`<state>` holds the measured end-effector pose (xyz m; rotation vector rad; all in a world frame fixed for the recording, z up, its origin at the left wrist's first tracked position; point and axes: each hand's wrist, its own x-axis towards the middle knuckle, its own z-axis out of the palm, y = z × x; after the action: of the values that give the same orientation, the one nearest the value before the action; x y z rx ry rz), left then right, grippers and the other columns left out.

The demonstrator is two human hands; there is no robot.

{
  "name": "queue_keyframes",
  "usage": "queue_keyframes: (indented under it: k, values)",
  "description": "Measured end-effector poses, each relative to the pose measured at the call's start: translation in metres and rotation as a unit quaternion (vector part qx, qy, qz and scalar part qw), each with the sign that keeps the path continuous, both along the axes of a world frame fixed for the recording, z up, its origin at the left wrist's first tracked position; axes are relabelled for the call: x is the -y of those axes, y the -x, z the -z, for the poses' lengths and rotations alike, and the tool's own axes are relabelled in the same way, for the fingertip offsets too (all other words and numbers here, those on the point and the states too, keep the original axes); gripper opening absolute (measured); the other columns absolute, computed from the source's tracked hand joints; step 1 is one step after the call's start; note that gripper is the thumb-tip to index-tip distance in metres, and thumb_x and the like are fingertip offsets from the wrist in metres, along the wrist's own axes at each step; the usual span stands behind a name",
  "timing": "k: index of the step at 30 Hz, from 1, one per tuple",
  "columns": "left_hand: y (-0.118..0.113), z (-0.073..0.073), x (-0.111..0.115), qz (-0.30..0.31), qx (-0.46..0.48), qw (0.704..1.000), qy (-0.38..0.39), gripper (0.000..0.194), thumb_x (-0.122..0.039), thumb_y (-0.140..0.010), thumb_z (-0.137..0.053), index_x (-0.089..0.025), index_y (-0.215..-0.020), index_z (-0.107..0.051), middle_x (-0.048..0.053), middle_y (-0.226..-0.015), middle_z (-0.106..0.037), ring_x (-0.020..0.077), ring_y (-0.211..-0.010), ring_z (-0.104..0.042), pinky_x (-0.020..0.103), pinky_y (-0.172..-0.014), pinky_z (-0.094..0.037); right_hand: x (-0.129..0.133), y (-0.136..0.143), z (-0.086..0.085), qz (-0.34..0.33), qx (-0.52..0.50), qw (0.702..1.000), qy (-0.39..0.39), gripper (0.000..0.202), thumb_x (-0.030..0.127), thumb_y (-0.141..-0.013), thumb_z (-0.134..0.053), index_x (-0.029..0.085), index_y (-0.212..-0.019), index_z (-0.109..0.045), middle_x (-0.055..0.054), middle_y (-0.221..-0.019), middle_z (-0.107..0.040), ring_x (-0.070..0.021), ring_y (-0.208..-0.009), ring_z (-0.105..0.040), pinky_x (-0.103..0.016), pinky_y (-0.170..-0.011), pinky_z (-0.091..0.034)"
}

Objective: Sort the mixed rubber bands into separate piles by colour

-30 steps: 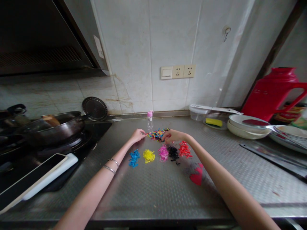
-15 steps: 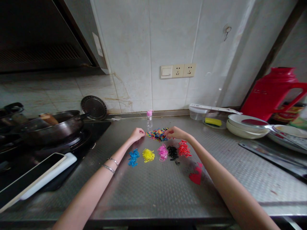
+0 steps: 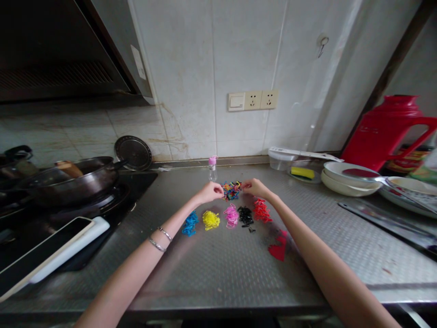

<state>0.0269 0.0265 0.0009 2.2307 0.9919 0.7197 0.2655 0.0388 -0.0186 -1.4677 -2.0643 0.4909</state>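
Observation:
A mixed pile of small coloured rubber bands [image 3: 231, 189] lies on the metal counter between my hands. My left hand [image 3: 210, 192] is at its left edge, fingers pinched together. At the right edge my right hand [image 3: 256, 187] is also closed in a pinch. Whatever either hand pinches is too small to make out. Nearer to me, sorted by colour, are a blue pile [image 3: 190, 223], a yellow pile [image 3: 210, 220], a pink pile [image 3: 231, 216], a black pile [image 3: 246, 217] and a red pile [image 3: 262, 211]. My left forearm passes close beside the blue pile.
Behind the mixed pile stands a small clear bottle with a pink cap [image 3: 212, 169]. A pan [image 3: 82, 175] sits on the stove at left, near a phone [image 3: 51, 248]. Bowls [image 3: 348, 184], a yellow sponge [image 3: 302, 172] and a red thermos [image 3: 382, 132] are at right.
My left hand has moved right, over the left part of the mixed pile. My right hand has shifted slightly right and up, off the pile's middle.

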Motion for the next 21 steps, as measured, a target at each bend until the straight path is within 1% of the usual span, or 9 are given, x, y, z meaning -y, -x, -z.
queue_keyframes:
  k: [3, 5, 7, 10, 13, 16, 19, 21]
  values:
    - [-0.014, 0.001, 0.016, 0.062, -0.025, 0.998, 0.021, 0.014, -0.02, -0.064, -0.058, -0.009, -0.069, -0.065, 0.003, -0.062, -0.061, 0.0095, -0.057, -0.051, 0.019, -0.055, -0.037, 0.002, 0.003, 0.0, -0.05, -0.008, 0.998, 0.024, 0.028, 0.021, -0.06, -0.055, 0.015, -0.083, -0.069, 0.001, -0.066, -0.065, -0.011, -0.059, -0.053, -0.018, -0.053, -0.038]
    - [-0.019, 0.004, 0.022, 0.088, -0.048, 0.995, 0.03, 0.014, -0.019, -0.064, -0.058, -0.01, -0.071, -0.065, 0.003, -0.064, -0.062, 0.0096, -0.058, -0.051, 0.019, -0.055, -0.037, 0.005, 0.006, -0.003, -0.075, -0.006, 0.997, 0.035, 0.028, 0.023, -0.06, -0.056, 0.015, -0.083, -0.069, 0.002, -0.065, -0.064, -0.0105, -0.058, -0.052, -0.018, -0.053, -0.038]
    - [-0.021, 0.006, 0.025, 0.094, -0.058, 0.993, 0.03, 0.015, -0.018, -0.064, -0.057, -0.01, -0.073, -0.066, 0.002, -0.064, -0.062, 0.0096, -0.058, -0.051, 0.019, -0.055, -0.037, 0.007, 0.009, -0.005, -0.09, 0.006, 0.995, 0.04, 0.028, 0.025, -0.061, -0.056, 0.015, -0.083, -0.069, 0.003, -0.062, -0.062, -0.0099, -0.056, -0.051, -0.018, -0.052, -0.037]
    - [-0.019, 0.004, 0.02, 0.084, -0.032, 0.995, 0.029, 0.017, -0.021, -0.067, -0.055, -0.01, -0.075, -0.066, 0.003, -0.068, -0.063, 0.0102, -0.061, -0.052, 0.019, -0.059, -0.038, 0.009, 0.013, -0.006, -0.104, 0.024, 0.993, 0.041, 0.027, 0.027, -0.06, -0.057, 0.015, -0.082, -0.069, 0.003, -0.06, -0.061, -0.0095, -0.055, -0.05, -0.018, -0.051, -0.036]
    - [-0.011, 0.001, 0.009, 0.045, 0.008, 0.998, 0.046, 0.02, -0.026, -0.07, -0.054, -0.01, -0.073, -0.066, 0.004, -0.067, -0.063, 0.0098, -0.06, -0.051, 0.02, -0.057, -0.038, 0.009, 0.015, -0.005, -0.104, 0.039, 0.993, 0.036, 0.025, 0.026, -0.059, -0.057, 0.015, -0.078, -0.069, 0.003, -0.061, -0.061, -0.0096, -0.056, -0.05, -0.018, -0.051, -0.036]
    - [0.006, 0.001, -0.004, -0.035, 0.038, 0.996, 0.078, 0.023, -0.029, -0.069, -0.055, -0.009, -0.073, -0.065, 0.002, -0.059, -0.058, 0.0068, -0.05, -0.044, 0.018, -0.046, -0.032, 0.008, 0.017, -0.003, -0.102, 0.045, 0.993, 0.026, 0.022, 0.025, -0.06, -0.057, 0.015, -0.076, -0.068, 0.002, -0.06, -0.06, -0.0092, -0.056, -0.049, -0.017, -0.051, -0.035]
    - [0.029, 0.007, -0.016, -0.126, 0.07, 0.981, 0.128, 0.025, -0.032, -0.069, -0.056, -0.01, -0.077, -0.064, -0.002, -0.053, -0.05, 0.0031, -0.039, -0.032, 0.017, -0.038, -0.022, 0.006, 0.018, -0.001, -0.103, 0.042, 0.994, 0.019, 0.02, 0.024, -0.06, -0.056, 0.014, -0.074, -0.068, 0.002, -0.059, -0.059, -0.0087, -0.055, -0.049, -0.017, -0.051, -0.035]
    - [0.046, 0.012, -0.024, -0.165, 0.11, 0.966, 0.169, 0.025, -0.032, -0.069, -0.055, -0.012, -0.08, -0.063, -0.004, -0.053, -0.046, 0.0016, -0.036, -0.027, 0.017, -0.036, -0.015, 0.005, 0.018, 0.0, -0.105, 0.038, 0.994, 0.017, 0.019, 0.023, -0.061, -0.055, 0.014, -0.073, -0.067, 0.002, -0.059, -0.059, -0.0084, -0.054, -0.049, -0.017, -0.051, -0.034]
